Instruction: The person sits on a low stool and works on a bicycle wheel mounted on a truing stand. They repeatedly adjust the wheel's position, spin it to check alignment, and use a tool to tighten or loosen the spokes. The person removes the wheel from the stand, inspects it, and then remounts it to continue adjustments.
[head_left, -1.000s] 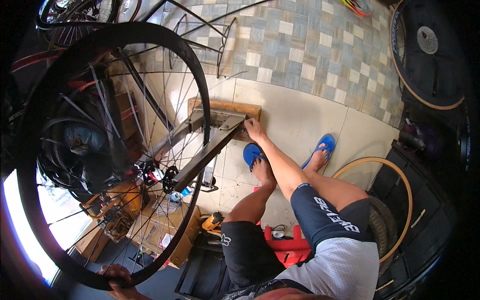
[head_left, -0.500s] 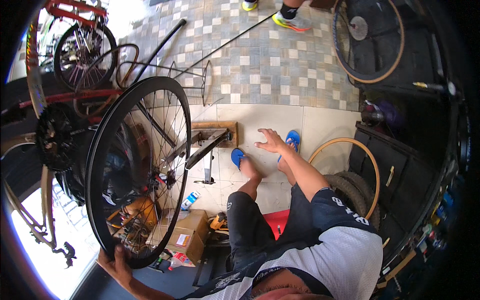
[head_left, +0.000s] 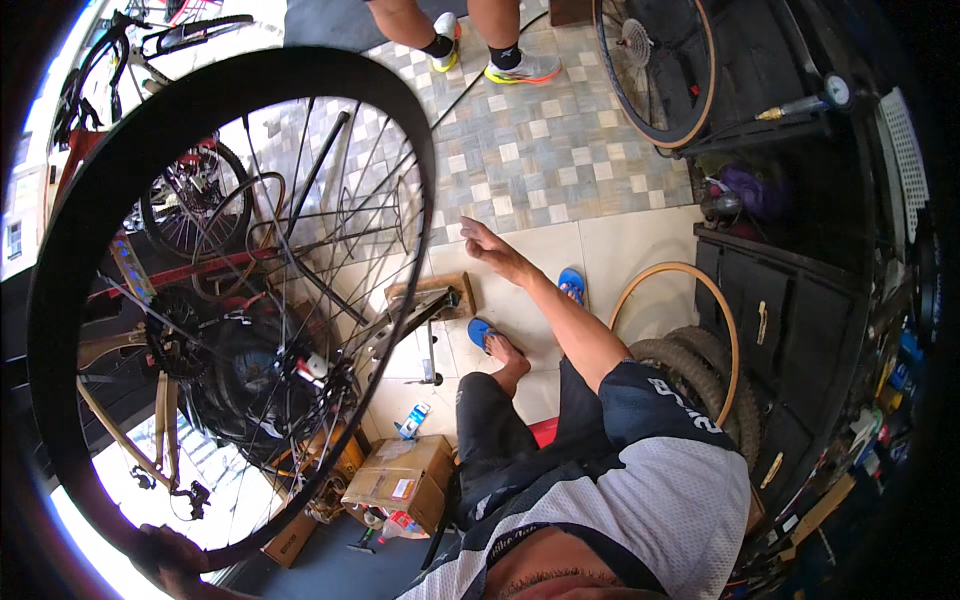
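My left hand grips the rim of a black bicycle wheel near its lower edge, at the lower left. The wheel stands tilted on my left side, with thin spokes and a dark hub carrying a pale label. No tyre shows on its deep rim. My right hand is held out in front of me, empty, its fingers stretched. Below and left of that hand, on the floor, is a metal stand on a wooden block, partly behind the wheel's rim.
A cardboard box sits beside my left leg. To the right, a tan-rimmed hoop and dark tyres lean by a black cabinet. Another wheel stands at the far right. A person's shoes are ahead. Bicycles fill the left.
The wheel has come up closer and leans more, its top swinging left and toward me. My right hand has moved left and forward. The person ahead has stepped further into view.
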